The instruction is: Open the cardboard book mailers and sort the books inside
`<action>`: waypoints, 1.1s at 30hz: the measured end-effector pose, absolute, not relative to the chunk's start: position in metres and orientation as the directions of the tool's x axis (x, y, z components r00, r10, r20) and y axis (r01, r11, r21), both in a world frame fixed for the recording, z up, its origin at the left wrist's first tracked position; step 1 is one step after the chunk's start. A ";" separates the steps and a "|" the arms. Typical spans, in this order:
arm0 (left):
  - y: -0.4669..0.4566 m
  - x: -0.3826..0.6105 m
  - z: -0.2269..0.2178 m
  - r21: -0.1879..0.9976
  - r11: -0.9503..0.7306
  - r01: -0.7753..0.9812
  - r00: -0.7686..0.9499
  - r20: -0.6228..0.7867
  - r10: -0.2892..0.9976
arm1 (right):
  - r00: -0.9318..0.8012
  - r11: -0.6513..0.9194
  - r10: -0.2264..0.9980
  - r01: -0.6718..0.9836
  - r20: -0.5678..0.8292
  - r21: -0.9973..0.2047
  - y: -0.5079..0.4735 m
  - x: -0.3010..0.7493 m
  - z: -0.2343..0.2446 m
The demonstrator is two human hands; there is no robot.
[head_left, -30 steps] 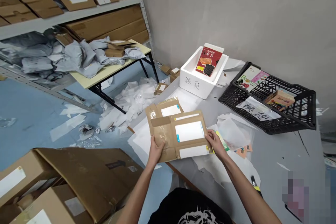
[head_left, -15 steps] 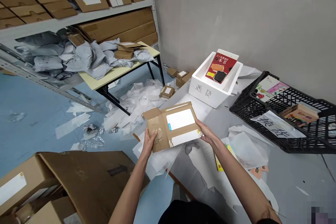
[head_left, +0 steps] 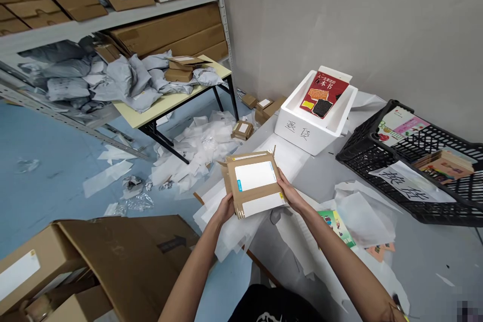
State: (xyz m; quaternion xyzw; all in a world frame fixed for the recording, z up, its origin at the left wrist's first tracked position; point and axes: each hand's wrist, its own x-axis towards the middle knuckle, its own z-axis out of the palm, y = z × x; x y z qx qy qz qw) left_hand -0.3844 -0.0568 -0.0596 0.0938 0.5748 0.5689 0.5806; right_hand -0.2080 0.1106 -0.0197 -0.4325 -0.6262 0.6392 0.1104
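A flat brown cardboard mailer (head_left: 260, 192) with white labels is held up between my two hands, above the grey table's near-left corner. My left hand (head_left: 225, 207) grips its lower left side, some fingers hidden behind the cardboard. At the right edge, my right hand (head_left: 287, 190) is closed on the mailer, thumb in front. A flap shows folded behind the left side. White paper sheets (head_left: 226, 235) lie beneath it on the table corner. Right of my right forearm are a green and yellow booklet (head_left: 337, 226) and crumpled translucent wrapping (head_left: 364, 214).
A white foam box (head_left: 302, 133) holding a red book (head_left: 325, 93) stands at the back, with a black plastic crate (head_left: 418, 211) to its right. Grey parcels (head_left: 123, 78) cover a yellow table (head_left: 141, 119). An open carton (head_left: 132, 246) sits lower left; paper litters the floor.
The mailer's left flap, spread out before, is now folded back behind it. My left hand has shifted slightly right and down with it. The view has turned slightly left.
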 end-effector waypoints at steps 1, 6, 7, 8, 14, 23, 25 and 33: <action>-0.054 -0.385 -0.063 0.737 0.368 -0.567 -0.272 -0.589 0.761 | -0.576 -0.126 0.704 0.474 -0.415 -0.871 0.110 -0.211 -0.027; -0.050 -0.400 -0.082 0.717 0.475 -0.510 -0.382 -0.684 0.621 | -0.428 0.107 0.732 0.840 -0.529 -0.532 0.093 -0.231 -0.067; -0.051 -0.403 -0.086 0.727 0.467 -0.504 -0.438 -0.681 0.587 | -0.423 0.157 0.724 0.870 -0.545 -0.467 0.088 -0.234 -0.073; -0.053 -0.406 -0.089 0.748 0.445 -0.493 -0.492 -0.661 0.567 | -0.423 0.205 0.717 0.888 -0.554 -0.412 0.082 -0.236 -0.079; -0.056 -0.406 -0.107 0.856 0.341 -0.388 -0.638 -0.516 0.571 | -0.470 0.362 0.737 0.881 -0.486 -0.304 0.075 -0.232 -0.094; -0.039 -0.429 -0.121 0.908 0.300 -0.292 -0.711 -0.416 0.567 | -0.450 0.315 0.825 0.868 -0.342 -0.383 0.122 -0.237 -0.083; -0.035 -0.432 -0.125 0.905 0.341 -0.254 -0.731 -0.411 0.544 | -0.436 0.302 0.817 0.881 -0.376 -0.365 0.125 -0.242 -0.085; -0.040 -0.429 -0.128 0.855 0.502 -0.131 -0.762 -0.411 0.500 | -0.436 0.209 0.871 0.748 -0.228 -0.629 0.125 -0.233 -0.089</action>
